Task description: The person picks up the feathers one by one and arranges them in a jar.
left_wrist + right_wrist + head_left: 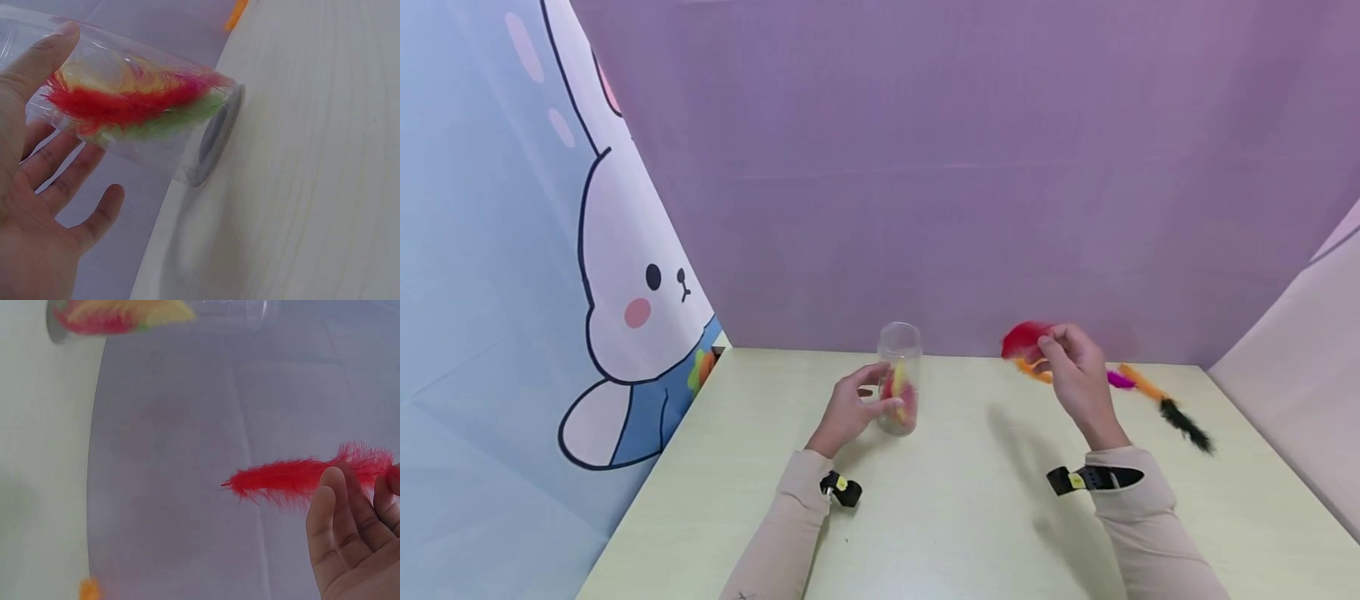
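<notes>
A clear jar [900, 340] stands upright on the table, with red, yellow, pink and green feathers [125, 107] inside. My left hand [852, 410] holds it from the left side, thumb across the front and fingers curving behind. To the right of the jar, my right hand [1081, 379] is raised above the table and pinches a fluffy red feather [275, 477]. That feather points left, toward the jar, with one end between the thumb and fingers.
Behind and right of my right hand lie an orange feather [1034, 372], a magenta feather [1121, 380], another orange feather [1142, 382] and a blackish-green feather [1186, 423]. A purple cloth [880, 175] hangs along the table's back edge. A rabbit-print cloth [640, 275] hangs at the left.
</notes>
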A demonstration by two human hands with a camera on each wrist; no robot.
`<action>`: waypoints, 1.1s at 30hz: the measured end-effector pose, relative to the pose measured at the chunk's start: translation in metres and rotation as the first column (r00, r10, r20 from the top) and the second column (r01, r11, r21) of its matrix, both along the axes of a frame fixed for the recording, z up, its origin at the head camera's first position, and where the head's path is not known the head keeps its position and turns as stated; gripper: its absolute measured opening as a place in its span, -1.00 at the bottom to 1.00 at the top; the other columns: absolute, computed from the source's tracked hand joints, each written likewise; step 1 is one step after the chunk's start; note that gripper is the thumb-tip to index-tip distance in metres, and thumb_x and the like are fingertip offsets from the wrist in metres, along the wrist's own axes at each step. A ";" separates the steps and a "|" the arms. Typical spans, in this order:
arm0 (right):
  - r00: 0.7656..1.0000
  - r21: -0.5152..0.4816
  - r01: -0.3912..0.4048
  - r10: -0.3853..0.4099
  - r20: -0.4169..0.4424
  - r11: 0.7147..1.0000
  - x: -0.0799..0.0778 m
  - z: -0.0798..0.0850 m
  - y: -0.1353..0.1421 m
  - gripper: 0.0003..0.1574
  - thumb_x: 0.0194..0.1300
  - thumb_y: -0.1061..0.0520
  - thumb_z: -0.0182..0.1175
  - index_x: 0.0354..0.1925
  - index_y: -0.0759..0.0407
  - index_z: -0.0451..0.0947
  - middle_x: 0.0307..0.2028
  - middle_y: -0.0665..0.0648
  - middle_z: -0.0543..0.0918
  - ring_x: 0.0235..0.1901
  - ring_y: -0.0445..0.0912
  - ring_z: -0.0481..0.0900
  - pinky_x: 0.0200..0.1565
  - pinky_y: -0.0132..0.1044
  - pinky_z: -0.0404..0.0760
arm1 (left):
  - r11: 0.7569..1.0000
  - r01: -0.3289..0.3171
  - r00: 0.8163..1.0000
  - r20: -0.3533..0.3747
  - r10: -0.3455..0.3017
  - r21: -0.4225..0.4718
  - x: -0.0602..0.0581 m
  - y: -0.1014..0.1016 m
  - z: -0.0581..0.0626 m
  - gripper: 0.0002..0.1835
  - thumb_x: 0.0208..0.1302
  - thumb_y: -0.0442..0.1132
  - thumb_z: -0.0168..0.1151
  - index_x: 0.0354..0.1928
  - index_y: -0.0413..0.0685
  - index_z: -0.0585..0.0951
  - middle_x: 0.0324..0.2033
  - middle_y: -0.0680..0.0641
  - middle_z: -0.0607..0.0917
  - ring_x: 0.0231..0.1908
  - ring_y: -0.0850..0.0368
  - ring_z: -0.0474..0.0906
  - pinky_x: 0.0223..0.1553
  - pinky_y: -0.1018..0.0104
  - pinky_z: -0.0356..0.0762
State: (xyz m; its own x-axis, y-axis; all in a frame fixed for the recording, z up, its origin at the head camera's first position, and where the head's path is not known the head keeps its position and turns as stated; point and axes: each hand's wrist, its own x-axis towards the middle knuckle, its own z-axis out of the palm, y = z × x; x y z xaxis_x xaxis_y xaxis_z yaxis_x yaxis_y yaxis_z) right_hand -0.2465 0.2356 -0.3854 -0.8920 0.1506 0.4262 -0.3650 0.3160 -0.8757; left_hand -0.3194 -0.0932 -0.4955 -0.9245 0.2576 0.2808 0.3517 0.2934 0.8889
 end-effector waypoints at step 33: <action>0.972 -0.104 -0.236 0.231 -0.052 0.966 -0.006 0.044 -0.072 -0.78 0.58 0.19 0.00 -0.11 0.39 0.40 -0.31 -0.04 0.71 -0.31 -0.12 0.73 -0.26 -0.35 0.76 | 1.000 0.007 1.000 0.010 -0.007 -0.001 0.003 0.000 0.003 -0.27 0.09 -0.09 0.60 0.33 0.02 0.56 0.16 -0.11 0.70 0.19 -0.07 0.60 0.22 -0.11 0.57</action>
